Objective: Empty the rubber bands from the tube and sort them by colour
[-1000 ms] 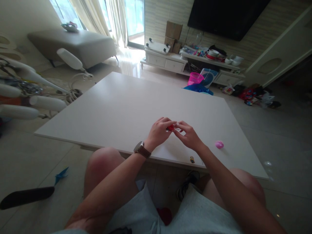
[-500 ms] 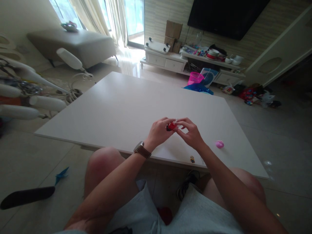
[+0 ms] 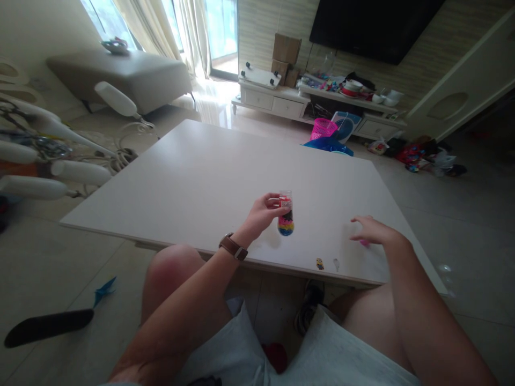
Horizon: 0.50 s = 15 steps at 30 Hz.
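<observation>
My left hand [image 3: 265, 210] is closed around a small clear bottle [image 3: 286, 225], holding it upright over the white table [image 3: 217, 171]. Layers of blue, yellow, pink, black and red show inside the bottle, and its top looks uncapped. Over at the right, my right hand [image 3: 374, 231] hovers with its fingers apart above a small pink object [image 3: 364, 243], which it mostly covers. Whether the fingers touch that object I cannot tell. A little yellow cartoon sticker [image 3: 319, 263] and a small pale piece [image 3: 336, 264] lie near the table's front edge.
Lamp arms with white shades [image 3: 80, 170] crowd the table's left side. Beyond the far edge are a pink basket [image 3: 324, 128] and a blue object [image 3: 330, 146]. A low white TV cabinet [image 3: 285, 107] stands along the wall. My knees are against the front edge.
My right hand has left the bottle and moved right to the pink object. The left hand has turned the bottle upright, bringing its coloured layers into view.
</observation>
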Tool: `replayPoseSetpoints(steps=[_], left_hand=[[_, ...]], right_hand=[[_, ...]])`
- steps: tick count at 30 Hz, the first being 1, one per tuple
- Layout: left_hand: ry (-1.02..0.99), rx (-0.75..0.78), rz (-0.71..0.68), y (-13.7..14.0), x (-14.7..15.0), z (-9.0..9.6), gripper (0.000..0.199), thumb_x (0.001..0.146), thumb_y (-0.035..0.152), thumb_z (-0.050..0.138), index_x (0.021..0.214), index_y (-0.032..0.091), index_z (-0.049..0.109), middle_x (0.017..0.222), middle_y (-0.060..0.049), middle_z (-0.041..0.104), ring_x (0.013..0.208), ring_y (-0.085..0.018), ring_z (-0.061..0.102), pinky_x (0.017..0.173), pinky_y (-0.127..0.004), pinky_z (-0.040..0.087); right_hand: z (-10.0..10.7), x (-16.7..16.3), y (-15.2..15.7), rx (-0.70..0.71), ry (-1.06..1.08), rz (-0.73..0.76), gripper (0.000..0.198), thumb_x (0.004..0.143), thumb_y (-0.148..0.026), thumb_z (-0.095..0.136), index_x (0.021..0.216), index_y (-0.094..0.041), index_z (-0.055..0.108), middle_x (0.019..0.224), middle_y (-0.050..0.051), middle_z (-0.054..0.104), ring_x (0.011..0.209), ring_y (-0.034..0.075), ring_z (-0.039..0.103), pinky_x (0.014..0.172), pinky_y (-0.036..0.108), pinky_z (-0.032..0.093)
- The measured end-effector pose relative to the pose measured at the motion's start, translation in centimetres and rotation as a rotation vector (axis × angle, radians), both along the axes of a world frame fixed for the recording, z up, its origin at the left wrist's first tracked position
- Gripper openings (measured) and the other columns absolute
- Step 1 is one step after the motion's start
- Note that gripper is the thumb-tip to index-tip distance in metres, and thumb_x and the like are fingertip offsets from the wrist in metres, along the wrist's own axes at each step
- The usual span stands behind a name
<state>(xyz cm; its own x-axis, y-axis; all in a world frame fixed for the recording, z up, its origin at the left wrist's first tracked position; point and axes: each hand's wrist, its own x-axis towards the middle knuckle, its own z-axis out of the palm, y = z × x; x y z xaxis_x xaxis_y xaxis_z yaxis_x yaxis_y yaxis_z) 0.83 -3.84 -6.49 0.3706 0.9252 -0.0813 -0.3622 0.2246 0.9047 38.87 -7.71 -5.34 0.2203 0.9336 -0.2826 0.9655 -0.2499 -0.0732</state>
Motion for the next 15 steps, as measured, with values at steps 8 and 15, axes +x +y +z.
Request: replayPoseSetpoints(steps=[8, 15], left_hand=[[-0.082, -0.027, -0.045, -0.4, -0.1, 0.2, 0.05, 0.067, 0.027, 0.09, 0.109, 0.014, 0.066, 0.101, -0.009, 0.075, 0.093, -0.019, 0.069, 0.091, -0.037, 0.052], [0.036, 0.065, -0.248, -1.6, 0.6, 0.4, 0.055, 0.071, 0.035, 0.088, 0.119, 0.015, 0.07, 0.107, -0.01, 0.074, 0.088, -0.017, 0.067, 0.076, -0.029, 0.053]], right_hand=[[-3.1, -0.9, -1.1, -0.009, 0.007, 0.107, 0.014, 0.072, -0.013, 0.065, 0.084, -0.015, 0.07, 0.09, 0.011, 0.07, 0.081, 0.021, 0.064, 0.075, 0.032, 0.048], [1.2, -8.9, -0.7, 0.42, 1.027, 0.096, 0.047, 0.076, -0.047, 0.082, 0.114, -0.023, 0.067, 0.104, 0.007, 0.074, 0.095, 0.022, 0.069, 0.085, 0.037, 0.057]])
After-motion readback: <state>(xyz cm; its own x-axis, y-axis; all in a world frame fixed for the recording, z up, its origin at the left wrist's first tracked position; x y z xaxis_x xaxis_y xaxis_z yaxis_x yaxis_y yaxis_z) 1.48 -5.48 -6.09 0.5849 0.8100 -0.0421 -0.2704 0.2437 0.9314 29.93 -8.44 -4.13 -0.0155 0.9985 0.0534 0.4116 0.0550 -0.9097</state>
